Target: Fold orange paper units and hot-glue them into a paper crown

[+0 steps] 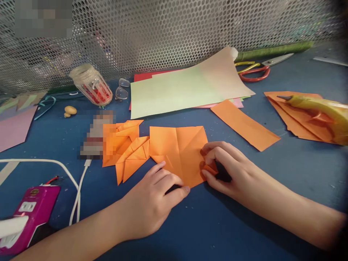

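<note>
While both hands are on the orange sheet [168,141], I'd say the step rn is folding/creasing it, prob the R edge. The L hand [157,197] has bent fingers resting on the lower left part, thumb by the bottom edge; can't tell if thumb + index are actually pinching. The R hand [236,170] is gripping the R edge btwn fingers and thumb, w/ a small turned bit of paper there.

Next move imo calls for the L hand holding things flat while the R one lines up that bit and presses it down. Easy to crease it crooked, fwiw.

Sheet itself: btwn the hands and a bit beyond them, flat-ish, one crease running top to bottom, another slanting to the top R corner, plus a small fold by the L fingertips. Folded orange pieces [133,156] sit just past the L hand, touching or nearly touching its L edge, and an orange strip [244,125] lies beyond the R hand.
</note>
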Demonstrator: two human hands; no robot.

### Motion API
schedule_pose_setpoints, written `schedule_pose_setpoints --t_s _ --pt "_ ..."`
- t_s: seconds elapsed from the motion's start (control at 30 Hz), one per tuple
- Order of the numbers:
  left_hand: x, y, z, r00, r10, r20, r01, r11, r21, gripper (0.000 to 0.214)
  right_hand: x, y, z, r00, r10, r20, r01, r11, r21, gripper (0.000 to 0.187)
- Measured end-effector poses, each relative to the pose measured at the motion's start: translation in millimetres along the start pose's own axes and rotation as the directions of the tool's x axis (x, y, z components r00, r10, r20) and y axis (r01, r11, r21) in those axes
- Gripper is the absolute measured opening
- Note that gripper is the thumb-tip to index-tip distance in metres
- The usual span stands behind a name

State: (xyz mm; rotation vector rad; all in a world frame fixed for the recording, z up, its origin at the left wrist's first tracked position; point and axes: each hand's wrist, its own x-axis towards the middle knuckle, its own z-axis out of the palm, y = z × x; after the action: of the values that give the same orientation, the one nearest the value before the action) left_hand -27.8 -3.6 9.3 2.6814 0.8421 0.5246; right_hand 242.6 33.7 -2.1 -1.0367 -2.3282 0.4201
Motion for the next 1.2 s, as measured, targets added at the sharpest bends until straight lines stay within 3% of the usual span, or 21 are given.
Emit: schedule_pose_setpoints --t_s 0.17,0.37,0.53,0.67,0.87,0.97,1.07,1.2 --pt "-3.3 -2.1 0.8 0.999 -0.023 0.032 0.024 0.999 -0.042 0.043 2.4 6.2 2.2 0.999 0.017 -0.045 -0.015 0.999 0.041 0.014" --pt "-5.8 -1.3 5.9 0.998 -0.001 0.055 0.000 1.000 0.021 0.055 8.5 11.9 -0.8 0.999 -0.020 -0.037 0.022 0.999 0.033 0.015" --pt "-2.9 2.3 4.4 1.000 0.025 0.005 -0.025 0.997 0.069 0.051 5.1 12.0 -1.2 1.000 -0.022 0.010 0.022 0.999 0.036 0.016" --pt "1.0 5.1 0.5 0.999 0.040 0.018 -0.042 0.994 0.100 0.050 -1.8 11.4 2.4 1.000 0.015 0.016 -0.015 1.000 0.007 0.031" --pt "0.4 4.3 2.3 0.998 0.066 -0.004 -0.065 0.988 0.138 0.047 0.2 10.1 2.3 0.993 0.109 0.045 -0.113 0.987 0.117 0.020" --pt "-2.9 2.7 6.5 0.998 0.056 0.018 -0.058 0.988 0.144 0.048 0.6 14.8 1.2 0.989 0.124 0.082 -0.137 0.974 0.182 0.023" --pt "-6.1 1.4 9.1 0.998 0.048 0.026 -0.051 0.991 0.120 0.050 0.6 26.9 -4.3 0.987 0.085 0.136 -0.114 0.969 0.220 0.030" --pt "-5.8 0.3 5.8 0.999 0.046 0.018 -0.047 0.998 0.048 0.051 4.8 43.8 -18.2 0.965 -0.058 0.256 -0.011 0.966 0.258 0.027"
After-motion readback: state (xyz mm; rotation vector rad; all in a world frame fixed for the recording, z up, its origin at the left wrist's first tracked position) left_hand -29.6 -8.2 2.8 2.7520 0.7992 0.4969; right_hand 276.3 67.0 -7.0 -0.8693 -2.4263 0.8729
